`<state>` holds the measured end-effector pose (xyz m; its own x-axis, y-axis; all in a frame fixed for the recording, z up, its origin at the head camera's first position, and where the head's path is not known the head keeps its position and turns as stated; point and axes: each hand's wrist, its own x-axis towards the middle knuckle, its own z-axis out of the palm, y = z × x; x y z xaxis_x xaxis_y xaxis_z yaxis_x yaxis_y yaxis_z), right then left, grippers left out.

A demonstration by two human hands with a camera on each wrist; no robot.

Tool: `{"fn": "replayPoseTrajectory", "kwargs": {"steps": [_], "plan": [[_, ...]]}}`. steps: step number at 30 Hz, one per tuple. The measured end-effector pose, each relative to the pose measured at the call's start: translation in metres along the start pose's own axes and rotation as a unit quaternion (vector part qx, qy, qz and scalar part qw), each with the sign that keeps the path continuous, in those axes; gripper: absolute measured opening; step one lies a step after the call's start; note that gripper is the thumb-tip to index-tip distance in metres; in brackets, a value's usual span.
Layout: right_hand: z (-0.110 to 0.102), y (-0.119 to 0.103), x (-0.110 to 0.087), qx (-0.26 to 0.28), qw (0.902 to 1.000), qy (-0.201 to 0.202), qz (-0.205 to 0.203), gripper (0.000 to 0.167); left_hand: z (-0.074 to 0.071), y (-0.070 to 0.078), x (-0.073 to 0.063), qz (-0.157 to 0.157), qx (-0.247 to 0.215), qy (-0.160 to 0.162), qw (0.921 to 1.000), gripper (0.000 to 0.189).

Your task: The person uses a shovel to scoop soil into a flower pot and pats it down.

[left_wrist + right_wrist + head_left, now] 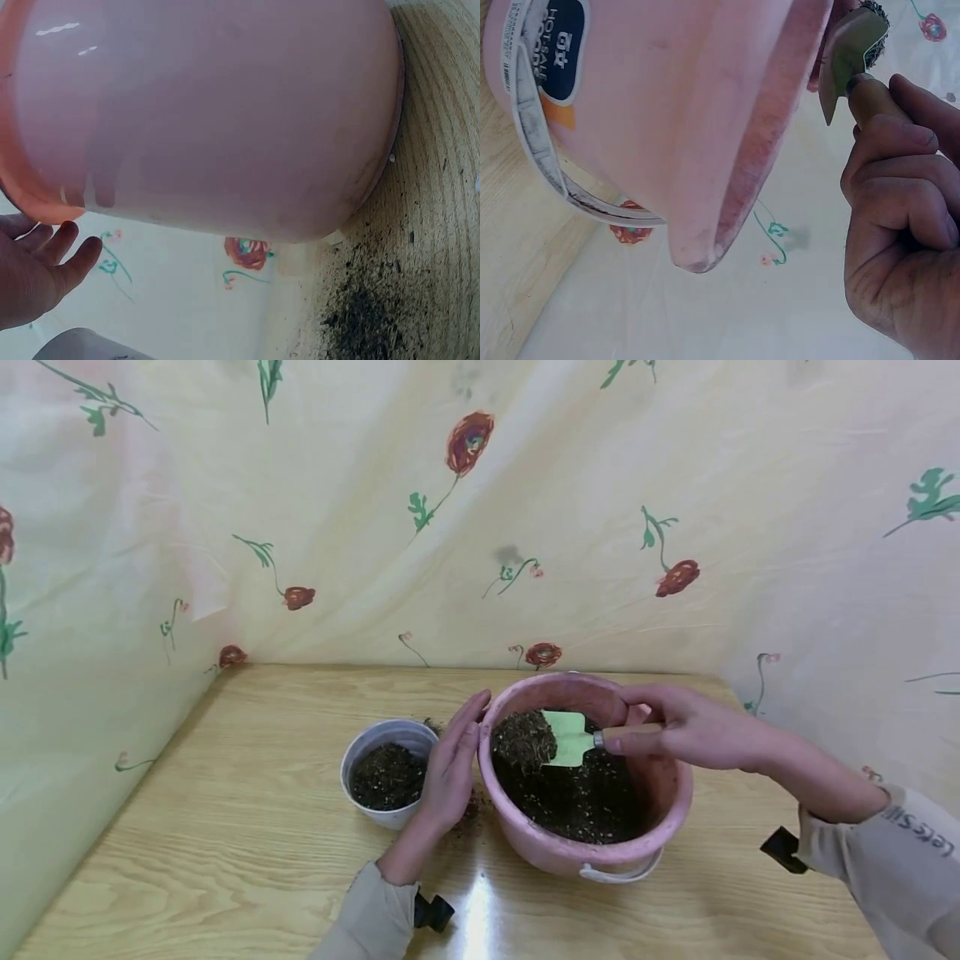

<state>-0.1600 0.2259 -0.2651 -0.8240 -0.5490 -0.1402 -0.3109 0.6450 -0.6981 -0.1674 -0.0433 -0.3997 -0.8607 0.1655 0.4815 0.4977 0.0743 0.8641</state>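
Note:
My right hand [697, 727] grips the wooden handle of a small trowel [572, 745] with a light green blade. A heap of dark soil [527, 739] sits on the blade, over the inside of a pink bucket [543, 852]. Dark soil also lies inside the bucket. Against the bucket's left rim rests my left hand [448, 772], its fingers extended; the left wrist view shows the fingertips at the rim. Just left of that hand stands a whitish pot [390, 817] with dark soil in it, partly hidden by the hand.
Spilled soil [364, 315] is scattered on the wooden table [247, 843] between pot and bucket. The bucket's white handle [618, 875] hangs down at the front. A flowered cloth [360, 527] hangs behind and beside the table.

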Motion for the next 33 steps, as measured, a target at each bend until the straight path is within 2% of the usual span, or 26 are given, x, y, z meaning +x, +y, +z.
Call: {"fn": "replayPoseTrajectory", "kwargs": {"steps": [6, 9, 14, 17, 22, 28, 33], "plan": [[-0.004, -0.009, 0.003, 0.018, 0.9998, -0.001, -0.011, 0.021, -0.008, 0.002, 0.001, 0.001, -0.04, 0.004, 0.9992, 0.042], [-0.004, -0.014, 0.009, 0.023, 0.9995, -0.007, -0.019, 0.024, -0.013, 0.003, 0.001, -0.001, -0.043, 0.014, 0.999, 0.042], [-0.002, -0.02, 0.023, 0.013, 0.9997, -0.016, -0.01, 0.028, -0.025, 0.007, 0.001, 0.004, -0.031, 0.031, 0.999, 0.042], [0.0, -0.023, 0.031, 0.023, 0.9991, -0.028, -0.022, 0.035, -0.032, 0.009, 0.001, 0.002, -0.029, 0.039, 0.9988, 0.043], [0.002, -0.028, 0.046, 0.04, 0.9974, -0.04, -0.046, 0.018, -0.045, 0.01, -0.001, -0.005, -0.021, 0.05, 0.9985, 0.044], [0.007, -0.036, 0.06, 0.069, 0.9949, -0.053, -0.05, 0.025, -0.062, 0.01, -0.003, -0.009, -0.006, 0.07, 0.9975, 0.044], [0.011, -0.044, 0.069, 0.072, 0.9949, -0.056, -0.044, 0.026, -0.078, 0.007, -0.006, 0.004, 0.009, 0.096, 0.9953, 0.043]]}}
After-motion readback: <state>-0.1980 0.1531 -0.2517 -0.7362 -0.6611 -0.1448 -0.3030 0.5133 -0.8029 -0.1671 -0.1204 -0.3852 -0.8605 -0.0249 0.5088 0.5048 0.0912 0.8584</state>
